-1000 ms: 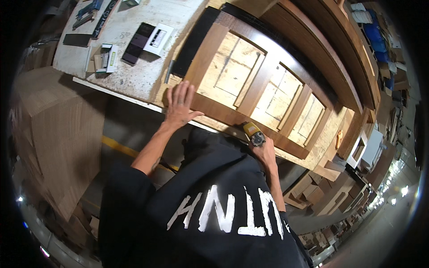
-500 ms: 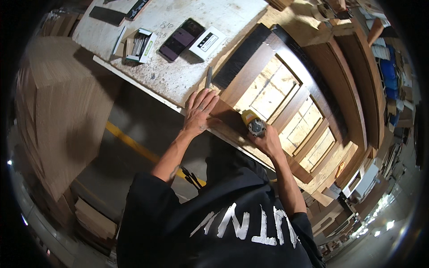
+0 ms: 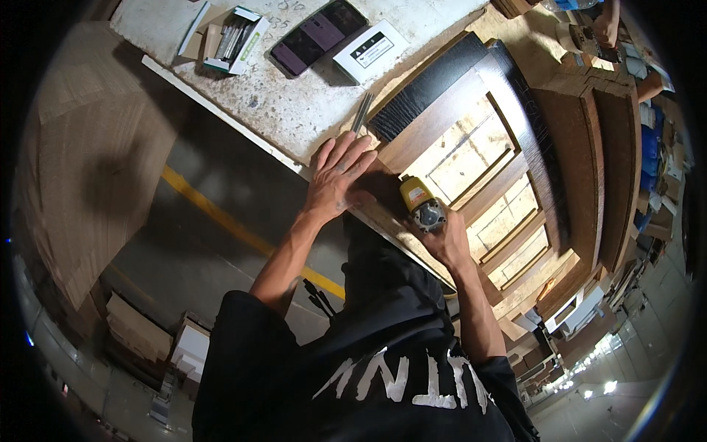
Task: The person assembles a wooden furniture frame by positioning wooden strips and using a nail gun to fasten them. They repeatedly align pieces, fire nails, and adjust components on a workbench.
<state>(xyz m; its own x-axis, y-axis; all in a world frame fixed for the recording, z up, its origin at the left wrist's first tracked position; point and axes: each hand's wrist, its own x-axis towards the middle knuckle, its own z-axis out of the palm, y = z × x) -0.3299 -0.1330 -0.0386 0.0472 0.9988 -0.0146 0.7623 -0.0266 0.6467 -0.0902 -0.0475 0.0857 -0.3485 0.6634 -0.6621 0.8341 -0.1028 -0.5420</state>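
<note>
My left hand lies with spread fingers on the near left corner of a brown wooden frame with slatted openings. Its fingertips are beside thin grey metal strips on the bench. In my right hand is a yellow nail gun with a round grey cap, held against the near rail of the frame. Its nose is hidden from above. Dark, black-faced boards run along the frame's far and left sides.
On the white, stained bench are an open box of metal strips, a dark phone and a closed white box. Curved brown panels stand at the right. Stacked boards rise at the left. Another person's hand shows top right.
The view has shifted slightly, so the bench items sit higher and further right. Both hands keep their places on the frame, with the nail gun still in the right.
</note>
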